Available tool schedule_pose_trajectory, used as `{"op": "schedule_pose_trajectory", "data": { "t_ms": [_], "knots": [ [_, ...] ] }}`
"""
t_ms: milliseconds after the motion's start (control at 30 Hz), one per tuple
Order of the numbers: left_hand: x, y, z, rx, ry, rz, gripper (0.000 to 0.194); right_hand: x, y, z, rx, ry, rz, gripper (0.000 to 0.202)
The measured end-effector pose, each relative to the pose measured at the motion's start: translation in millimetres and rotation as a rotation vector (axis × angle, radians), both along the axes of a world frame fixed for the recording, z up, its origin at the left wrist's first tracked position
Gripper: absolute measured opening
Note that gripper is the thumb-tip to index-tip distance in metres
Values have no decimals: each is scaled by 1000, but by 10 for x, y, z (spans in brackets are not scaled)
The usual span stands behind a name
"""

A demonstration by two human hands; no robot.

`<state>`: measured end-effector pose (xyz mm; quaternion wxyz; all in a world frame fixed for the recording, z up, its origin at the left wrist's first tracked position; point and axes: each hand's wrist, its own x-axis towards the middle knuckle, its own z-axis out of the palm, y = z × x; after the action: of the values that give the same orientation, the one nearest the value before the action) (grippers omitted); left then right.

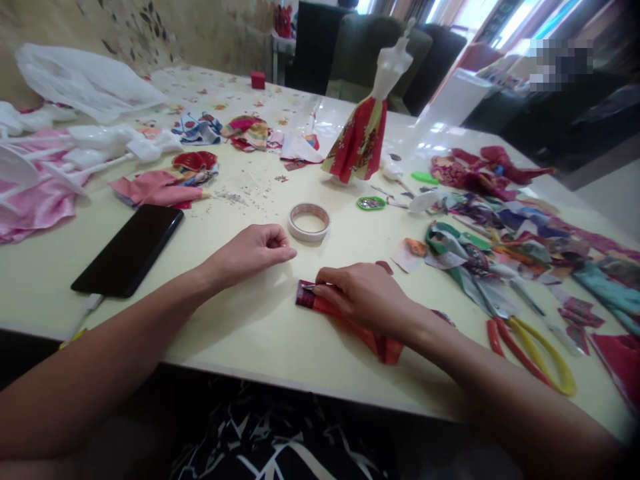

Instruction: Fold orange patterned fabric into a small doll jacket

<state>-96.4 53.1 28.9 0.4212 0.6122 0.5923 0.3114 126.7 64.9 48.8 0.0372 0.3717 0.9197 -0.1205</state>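
Note:
My right hand [357,293] lies over a small red cloth piece [383,343] with a dark patterned band at its left end. Its fingers are closed at that band, and a small shiny sliver shows by the fingertips, too small to name. My left hand [263,247] hovers just to the left, thumb and forefinger pinched together; whatever is between them cannot be made out. Beyond it a roll of white tape [309,233] lies flat on the table. A green dish of small shiny bits [371,203] sits farther back.
A dress form in a red and yellow skirt [357,143] stands at the back. Scissors with red and yellow handles [520,347] lie right among fabric scraps [525,233]. A black phone [130,252] with a cable lies left, near white dress forms [100,147] and cloth pieces [160,187].

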Motion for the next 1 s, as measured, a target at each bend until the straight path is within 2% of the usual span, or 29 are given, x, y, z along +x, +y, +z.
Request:
{"op": "schedule_pose_trajectory", "data": {
  "t_ms": [200, 533, 733, 1000],
  "knots": [
    [50, -15, -25, 29, 240, -84, 19, -67, 5, -43, 10, -57, -14, 30],
    [108, -65, -66, 10, 341, -194, 25, -92, -6, -48, 21, -121, -27, 31],
    [158, -74, -91, 26, 415, -197, 24, -101, -9, -57, 78, -159, -1, 31],
    [213, -80, -73, 3, 488, -187, 22, -59, -59, -61, 210, -195, 113, 22]
  ]
}}
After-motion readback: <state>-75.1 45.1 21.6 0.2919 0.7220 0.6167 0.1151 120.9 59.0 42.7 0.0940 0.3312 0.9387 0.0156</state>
